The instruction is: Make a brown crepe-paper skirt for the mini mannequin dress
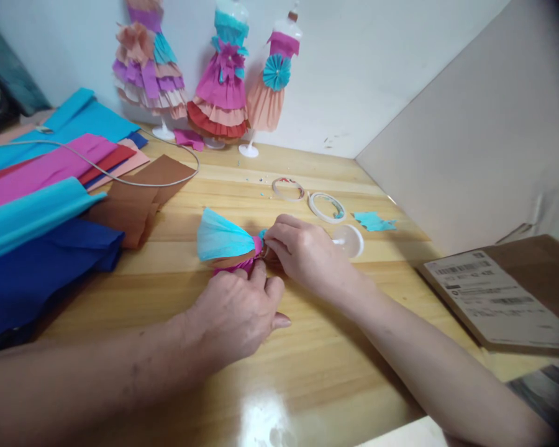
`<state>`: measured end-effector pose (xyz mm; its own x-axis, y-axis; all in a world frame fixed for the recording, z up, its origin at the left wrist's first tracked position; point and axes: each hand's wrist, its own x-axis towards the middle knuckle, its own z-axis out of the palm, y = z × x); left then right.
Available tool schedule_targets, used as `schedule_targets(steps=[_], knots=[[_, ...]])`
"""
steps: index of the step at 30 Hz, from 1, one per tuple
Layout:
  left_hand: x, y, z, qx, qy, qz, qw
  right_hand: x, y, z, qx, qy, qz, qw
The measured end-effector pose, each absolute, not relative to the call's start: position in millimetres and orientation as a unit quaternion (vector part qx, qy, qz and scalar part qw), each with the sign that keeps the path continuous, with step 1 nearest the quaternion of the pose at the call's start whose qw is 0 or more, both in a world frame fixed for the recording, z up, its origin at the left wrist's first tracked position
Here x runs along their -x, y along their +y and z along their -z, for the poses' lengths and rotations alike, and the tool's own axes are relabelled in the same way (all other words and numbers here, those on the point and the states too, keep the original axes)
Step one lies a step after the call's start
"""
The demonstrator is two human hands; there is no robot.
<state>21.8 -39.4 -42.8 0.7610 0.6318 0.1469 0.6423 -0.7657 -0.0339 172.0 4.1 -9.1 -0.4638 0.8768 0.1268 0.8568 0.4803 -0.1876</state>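
Note:
A small mannequin in a crepe paper dress (224, 236) lies on its side on the table, its skirt to the left in turquoise, brown and magenta. Its round clear stand base (351, 242) shows past my right wrist. My right hand (302, 248) pinches at the dress's magenta waistband (258, 246), beside a bit of blue; the exact point of contact is hidden. My left hand (242, 304) bears on the near side of the dress with bent fingers, the index fingertip at the waist. Its thumb sticks out to the right, off the dress.
Crepe paper sheets (41, 217) and a thin grey cable (158, 185) lie at left. Dressed mannequins (221, 81) stand along the wall. Tape rings (327, 207), tiny beads and a turquoise scrap (374, 221) lie farther back. A cardboard box (531, 261) sits at right.

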Motion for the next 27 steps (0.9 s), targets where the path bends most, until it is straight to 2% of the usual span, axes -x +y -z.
schedule_targets(steps=[10, 16, 27], knots=[[-26, -40, 26, 0.909, -0.408, 0.013, -0.081, -173, 5, 9, 0.506, -0.855, -0.051, 0.102], [-21, -33, 19, 0.908, -0.405, 0.008, -0.109, -173, 5, 9, 0.503, -0.856, -0.052, 0.109], [-10, -12, 15, 0.86, -0.421, 0.1, -0.27, -176, 7, 13, 0.484, -0.864, -0.05, 0.127]])
